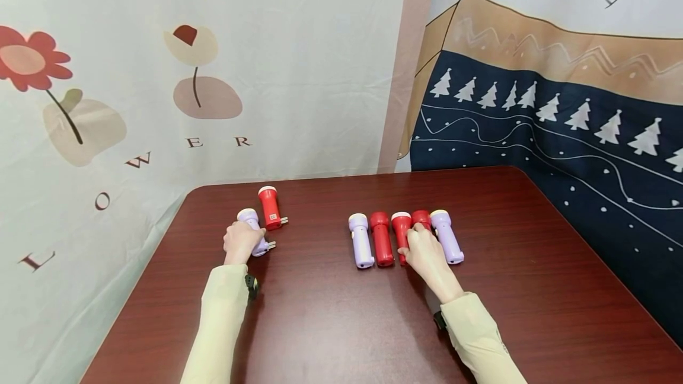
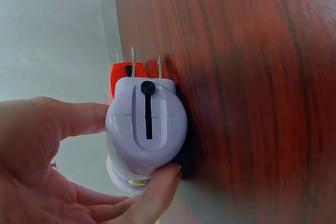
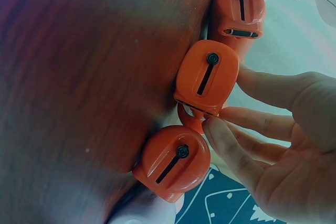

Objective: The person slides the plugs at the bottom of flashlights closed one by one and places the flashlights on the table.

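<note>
At the left of the table, my left hand (image 1: pixel 242 242) grips a lavender plug-in flashlight (image 2: pixel 149 119), thumb and fingers on either side of its body. Two metal prongs stick out near its tail end. Just beyond lies a red flashlight (image 1: pixel 270 209), prongs also out. On the right, my right hand (image 1: pixel 428 252) pinches the white-rimmed red flashlight (image 3: pixel 207 74) in the middle of a row. Its neighbours are a red flashlight (image 1: pixel 381 239) to the left and another red one (image 3: pixel 176 161) to the right, partly hidden by the hand in the head view.
A lavender flashlight (image 1: pixel 361 242) lies at each end of the row, the right one (image 1: pixel 448 237) beside my right hand. The dark reddish-brown table (image 1: pixel 331 325) meets a printed curtain (image 1: pixel 320 76) at its back edge.
</note>
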Available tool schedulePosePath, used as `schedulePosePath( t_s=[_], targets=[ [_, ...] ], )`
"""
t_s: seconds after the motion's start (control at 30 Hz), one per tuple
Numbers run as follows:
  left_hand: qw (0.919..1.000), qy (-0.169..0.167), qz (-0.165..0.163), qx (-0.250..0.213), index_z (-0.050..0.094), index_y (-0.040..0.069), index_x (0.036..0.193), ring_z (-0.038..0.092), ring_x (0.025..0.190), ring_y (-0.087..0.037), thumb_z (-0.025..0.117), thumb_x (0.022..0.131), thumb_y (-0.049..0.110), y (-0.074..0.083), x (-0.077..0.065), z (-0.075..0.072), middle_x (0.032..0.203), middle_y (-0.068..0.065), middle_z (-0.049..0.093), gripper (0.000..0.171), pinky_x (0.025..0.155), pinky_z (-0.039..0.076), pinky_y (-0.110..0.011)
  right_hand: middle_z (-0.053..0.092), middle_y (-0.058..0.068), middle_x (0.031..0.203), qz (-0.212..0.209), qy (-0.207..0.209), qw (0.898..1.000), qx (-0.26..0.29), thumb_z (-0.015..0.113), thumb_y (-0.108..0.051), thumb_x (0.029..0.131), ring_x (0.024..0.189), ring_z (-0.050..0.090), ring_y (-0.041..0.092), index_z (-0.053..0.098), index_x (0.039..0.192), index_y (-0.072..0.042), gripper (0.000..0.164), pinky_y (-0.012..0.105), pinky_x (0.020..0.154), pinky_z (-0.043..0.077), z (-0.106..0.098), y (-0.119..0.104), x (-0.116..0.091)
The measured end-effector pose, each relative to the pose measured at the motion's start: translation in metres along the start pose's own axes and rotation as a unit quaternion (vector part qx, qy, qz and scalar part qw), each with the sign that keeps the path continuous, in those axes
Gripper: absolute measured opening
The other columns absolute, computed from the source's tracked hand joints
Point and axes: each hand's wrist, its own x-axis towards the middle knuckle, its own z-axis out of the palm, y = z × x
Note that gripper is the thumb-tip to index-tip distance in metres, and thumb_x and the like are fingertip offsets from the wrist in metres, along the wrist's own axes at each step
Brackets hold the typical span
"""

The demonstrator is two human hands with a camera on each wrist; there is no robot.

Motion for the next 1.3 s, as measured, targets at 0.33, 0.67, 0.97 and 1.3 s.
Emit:
schedulePosePath(
  t_s=[0.33, 0.67, 0.97, 1.3],
  targets=[
    [0.9997, 0.018, 0.01, -0.011, 0.059, -0.012, 0.094, 0.058, 0.095, -0.049, 0.059, 0.083, 0.031, -0.003, 0.001, 0.001, 0.097, -0.032, 0.06, 0.044, 0.072, 0.051, -0.051, 0.056, 0.015, 0.083, 0.003, -0.006, 1.0, 0.001, 0.082, -0.018, 0.071, 0.065, 0.061, 0.033, 0.064, 0.084, 0.002, 0.03, 0.044, 0.063, 0.054, -0.001, 0.0, 0.001],
    [0.9984, 0.038, 0.031, -0.029, 0.06, -0.011, 0.091, 0.059, 0.084, -0.042, 0.061, 0.083, 0.03, 0.004, -0.005, 0.001, 0.09, -0.028, 0.062, 0.042, 0.064, 0.05, -0.046, 0.056, 0.015, 0.084, 0.005, -0.009, 1.0, 0.0, 0.081, -0.018, 0.071, 0.066, 0.061, 0.032, 0.064, 0.084, 0.002, 0.029, 0.043, 0.064, 0.054, 0.0, -0.001, 0.002],
    [0.9954, 0.072, 0.048, -0.042, 0.054, -0.011, 0.099, 0.06, 0.088, -0.046, 0.064, 0.081, 0.034, 0.023, -0.014, 0.003, 0.093, -0.03, 0.061, 0.049, 0.072, 0.049, -0.051, 0.056, 0.015, 0.085, 0.008, -0.015, 1.0, -0.004, 0.081, -0.02, 0.072, 0.068, 0.061, 0.033, 0.065, 0.085, 0.002, 0.03, 0.044, 0.064, 0.054, -0.002, -0.001, 0.001],
    [0.9901, 0.076, 0.092, -0.074, 0.057, -0.008, 0.094, 0.063, 0.085, -0.045, 0.065, 0.079, 0.033, 0.044, -0.03, 0.008, 0.089, -0.027, 0.065, 0.045, 0.076, 0.048, -0.052, 0.057, 0.016, 0.087, 0.008, -0.013, 1.0, -0.008, 0.081, -0.02, 0.073, 0.069, 0.061, 0.032, 0.064, 0.088, 0.002, 0.031, 0.044, 0.064, 0.055, -0.001, -0.002, 0.001]
  ],
)
